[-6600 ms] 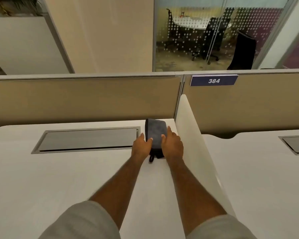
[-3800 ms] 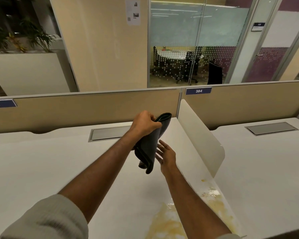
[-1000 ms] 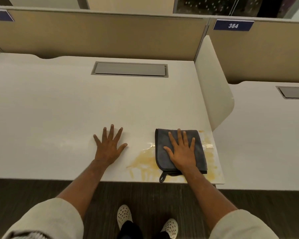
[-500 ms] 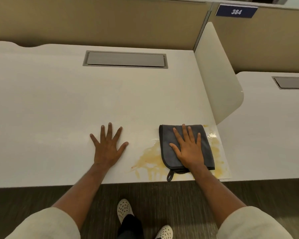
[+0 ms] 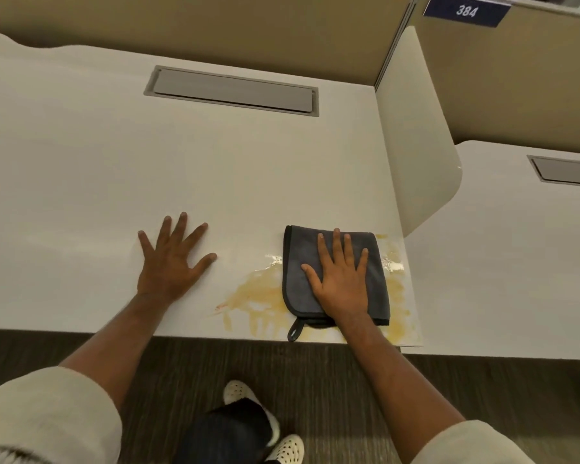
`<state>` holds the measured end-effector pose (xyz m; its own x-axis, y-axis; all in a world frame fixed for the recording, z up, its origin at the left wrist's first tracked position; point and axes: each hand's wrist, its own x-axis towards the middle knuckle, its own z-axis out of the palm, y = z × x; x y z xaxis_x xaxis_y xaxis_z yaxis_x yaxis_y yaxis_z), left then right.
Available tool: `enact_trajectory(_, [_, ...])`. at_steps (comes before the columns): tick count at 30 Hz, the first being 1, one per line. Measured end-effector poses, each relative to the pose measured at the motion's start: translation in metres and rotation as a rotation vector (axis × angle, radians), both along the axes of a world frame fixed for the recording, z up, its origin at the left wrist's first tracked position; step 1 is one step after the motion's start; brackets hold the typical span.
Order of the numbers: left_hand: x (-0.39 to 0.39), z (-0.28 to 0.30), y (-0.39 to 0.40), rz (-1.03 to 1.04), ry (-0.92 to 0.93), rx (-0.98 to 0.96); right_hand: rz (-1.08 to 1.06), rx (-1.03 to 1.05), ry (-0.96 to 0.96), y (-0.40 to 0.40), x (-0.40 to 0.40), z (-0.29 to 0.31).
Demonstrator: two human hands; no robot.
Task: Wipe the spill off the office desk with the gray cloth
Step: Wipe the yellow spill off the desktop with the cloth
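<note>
Right hand (image 5: pixel 342 283): fingers spread flat on gray cloth (image 5: pixel 297 262), covering spill (image 5: pixel 258 296).
Left hand (image 5: pixel 173 259): fingers spread on bare tabletop (image 5: pixel 114 162).

Non-task stuff in view: gray cable-tray flap (image 5: pixel 231 92) set flush in the desktop, closed, near the back edge. Tan partition panel (image 5: pixel 195 31) runs along the back. White curved divider (image 5: pixel 416 155) stands upright at the right edge, splitting off the neighbouring desk (image 5: pixel 516 262), which has its own gray flap (image 5: pixel 566 170). Blue plate (image 5: pixel 466 11) reading "384" sits on the far panel. Dark striped carpet (image 5: pixel 315 380) below; white perforated shoes (image 5: pixel 287 448) and a dark trouser leg (image 5: pixel 228 430) visible.
</note>
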<state>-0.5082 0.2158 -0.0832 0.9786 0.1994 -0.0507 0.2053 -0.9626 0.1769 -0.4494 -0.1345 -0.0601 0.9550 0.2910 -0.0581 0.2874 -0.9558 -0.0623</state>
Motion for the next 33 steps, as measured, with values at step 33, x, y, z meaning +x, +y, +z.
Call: enact_trajectory(33, [0.001,-0.004,0.002,0.004,-0.047,0.013,0.131,0.005,0.059,-0.01,0.001,0.003])
